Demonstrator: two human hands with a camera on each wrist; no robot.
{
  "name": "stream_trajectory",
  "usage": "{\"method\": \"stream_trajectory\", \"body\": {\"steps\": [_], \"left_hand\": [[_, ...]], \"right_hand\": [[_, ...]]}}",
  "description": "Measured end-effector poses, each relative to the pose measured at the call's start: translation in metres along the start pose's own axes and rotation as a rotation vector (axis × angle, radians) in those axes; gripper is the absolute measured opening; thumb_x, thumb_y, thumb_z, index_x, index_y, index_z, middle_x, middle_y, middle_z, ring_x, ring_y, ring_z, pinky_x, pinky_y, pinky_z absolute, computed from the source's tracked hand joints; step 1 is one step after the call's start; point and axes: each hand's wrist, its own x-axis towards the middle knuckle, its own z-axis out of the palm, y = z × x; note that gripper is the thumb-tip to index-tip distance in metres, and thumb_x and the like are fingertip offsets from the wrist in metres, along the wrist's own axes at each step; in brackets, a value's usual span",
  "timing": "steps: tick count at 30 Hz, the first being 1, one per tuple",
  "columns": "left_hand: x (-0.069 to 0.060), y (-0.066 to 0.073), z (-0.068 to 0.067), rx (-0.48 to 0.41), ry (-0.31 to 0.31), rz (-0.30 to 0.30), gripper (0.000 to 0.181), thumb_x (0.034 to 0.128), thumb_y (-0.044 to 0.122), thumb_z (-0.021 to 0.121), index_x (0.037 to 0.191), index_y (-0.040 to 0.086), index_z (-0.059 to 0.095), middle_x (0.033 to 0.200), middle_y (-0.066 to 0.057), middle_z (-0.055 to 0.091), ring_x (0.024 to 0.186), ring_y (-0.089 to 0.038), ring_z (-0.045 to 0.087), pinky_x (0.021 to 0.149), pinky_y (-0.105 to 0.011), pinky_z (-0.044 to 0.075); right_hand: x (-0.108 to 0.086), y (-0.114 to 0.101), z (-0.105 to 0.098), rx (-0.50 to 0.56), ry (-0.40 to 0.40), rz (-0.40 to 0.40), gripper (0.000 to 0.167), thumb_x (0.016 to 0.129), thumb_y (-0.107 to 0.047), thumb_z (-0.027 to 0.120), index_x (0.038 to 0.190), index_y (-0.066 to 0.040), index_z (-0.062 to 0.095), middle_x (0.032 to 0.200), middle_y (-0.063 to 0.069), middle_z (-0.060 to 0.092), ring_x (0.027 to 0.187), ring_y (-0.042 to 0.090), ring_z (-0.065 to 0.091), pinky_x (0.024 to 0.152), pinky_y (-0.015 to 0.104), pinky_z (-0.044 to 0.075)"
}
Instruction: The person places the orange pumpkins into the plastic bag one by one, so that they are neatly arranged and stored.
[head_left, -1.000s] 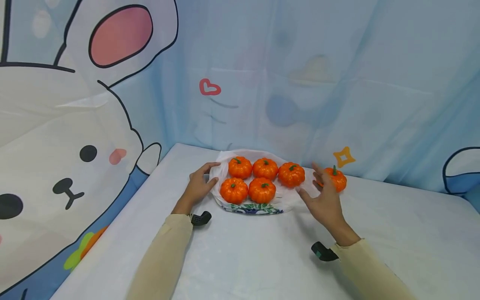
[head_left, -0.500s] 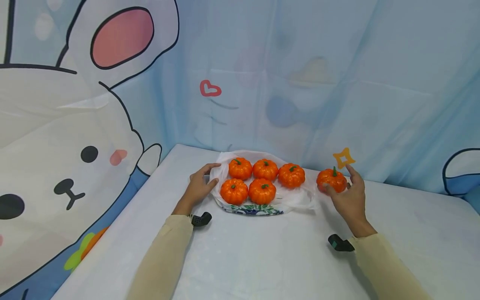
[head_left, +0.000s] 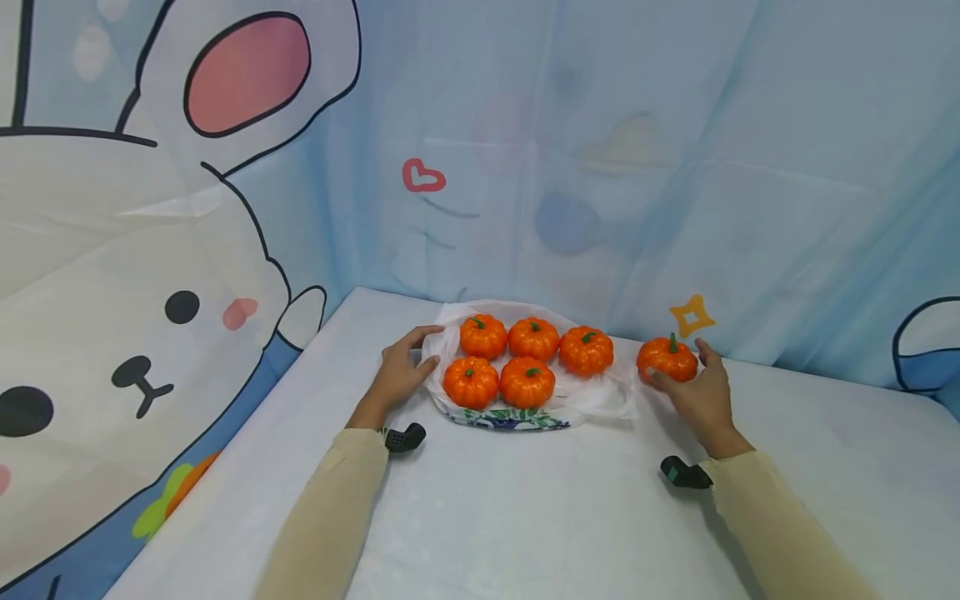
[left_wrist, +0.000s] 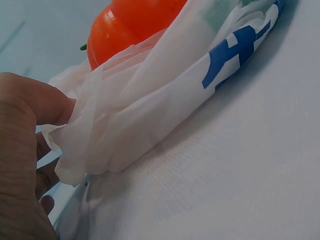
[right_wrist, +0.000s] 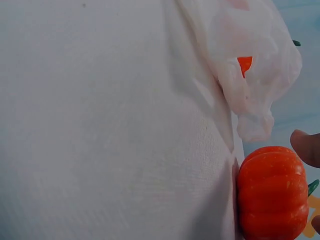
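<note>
A white plastic bag (head_left: 592, 402) with a blue and green print lies spread at the back of the table. Several small orange pumpkins (head_left: 527, 383) with green stems sit on it in two rows. My left hand (head_left: 399, 373) pinches the bag's left edge; in the left wrist view a finger lies on the crumpled rim (left_wrist: 75, 155). To the right of the bag, a lone pumpkin (head_left: 667, 358) stands on the table. My right hand (head_left: 703, 402) curls round its right side, thumb in front and fingers behind; in the right wrist view most of the fingers are out of frame.
The white tablecloth (head_left: 480, 517) covers the table. A blue curtain (head_left: 480, 233) with cartoon prints hangs behind the table's back edge and down its left side. A black wrist device (head_left: 405, 438) shows at my left wrist, another device (head_left: 686, 473) at my right.
My right hand has moved right, from over the bag's right edge to the lone pumpkin, and its raised finger has come down. The left hand stays at the bag's edge.
</note>
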Motion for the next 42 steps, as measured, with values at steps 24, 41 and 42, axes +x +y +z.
{"method": "stream_trajectory", "body": {"steps": [24, 41, 42], "left_hand": [[-0.001, 0.003, 0.0, -0.009, 0.006, 0.006, 0.045, 0.0935, 0.016, 0.065, 0.136, 0.028, 0.056, 0.134, -0.008, 0.061, 0.126, -0.026, 0.054, 0.111, -0.05, 0.021], [-0.002, 0.004, -0.001, -0.013, 0.001, -0.025, 0.045, 0.0937, 0.017, 0.065, 0.136, 0.03, 0.055, 0.135, -0.008, 0.06, 0.128, -0.027, 0.052, 0.11, -0.05, 0.022], [-0.002, 0.004, -0.001, -0.015, 0.002, -0.025, 0.045, 0.0936, 0.017, 0.065, 0.136, 0.03, 0.056, 0.135, -0.008, 0.06, 0.127, -0.028, 0.052, 0.11, -0.051, 0.022]], "right_hand": [[0.014, 0.006, 0.003, -0.112, -0.058, 0.1, 0.094, 0.093, -0.028, 0.065, 0.155, 0.003, 0.002, 0.161, 0.03, 0.01, 0.146, 0.048, 0.019, 0.115, 0.059, 0.026], [-0.003, -0.006, -0.005, -0.015, -0.036, 0.001, 0.092, 0.094, -0.031, 0.065, 0.157, -0.002, 0.005, 0.161, 0.028, 0.015, 0.145, 0.046, 0.024, 0.114, 0.058, 0.03], [-0.006, -0.008, -0.005, -0.015, -0.035, -0.017, 0.092, 0.093, -0.033, 0.065, 0.157, -0.003, 0.006, 0.16, 0.028, 0.017, 0.143, 0.047, 0.026, 0.112, 0.058, 0.032]]}}
